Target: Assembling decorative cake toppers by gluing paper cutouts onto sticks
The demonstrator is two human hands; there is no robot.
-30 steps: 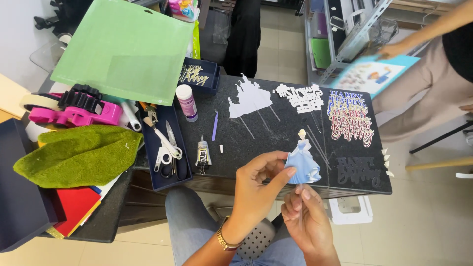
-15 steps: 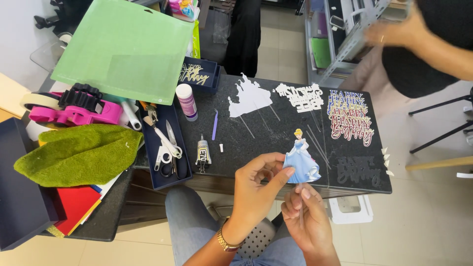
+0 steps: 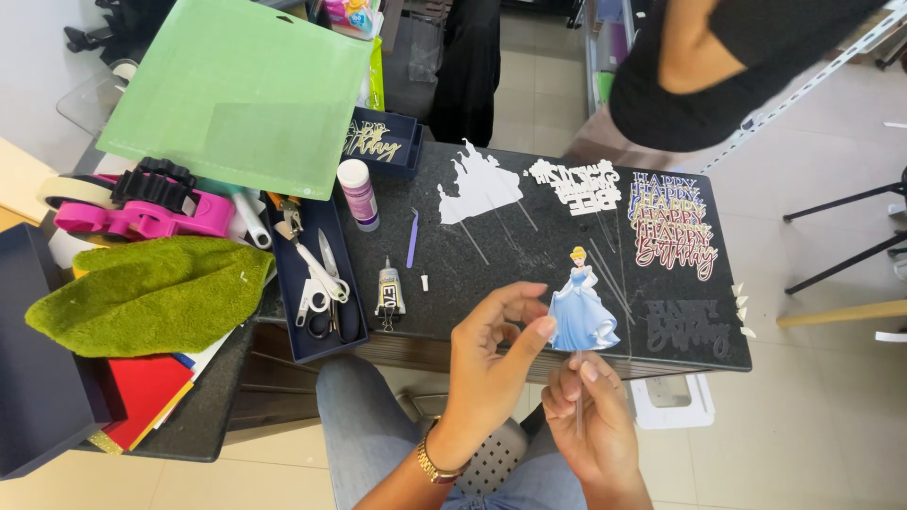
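Across the desk top, 1 green cutting mat (image 3: 241,90) is leaning up at the back, prob. to free the black work board (image 3: 529,274) w/ its cutouts. 1 green moss sheet (image 3: 151,293) is lying at left, 1 pink tape dispenser (image 3: 142,203) beside it. Left hand (image 3: 491,364) is pinching the blue-gowned paper figure (image 3: 581,307) by its edge, holding it flat just over the board's near edge; right hand (image 3: 586,416) is gripping its thin stick (image 3: 579,416) below, steadying it. 1 pair of scissors (image 3: 316,283) is sitting in the tray, 1 glue tube (image 3: 388,288) close by.

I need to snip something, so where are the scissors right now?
In the head view, the scissors lie in the dark blue tray left of the glue tube, beside the green moss mat.
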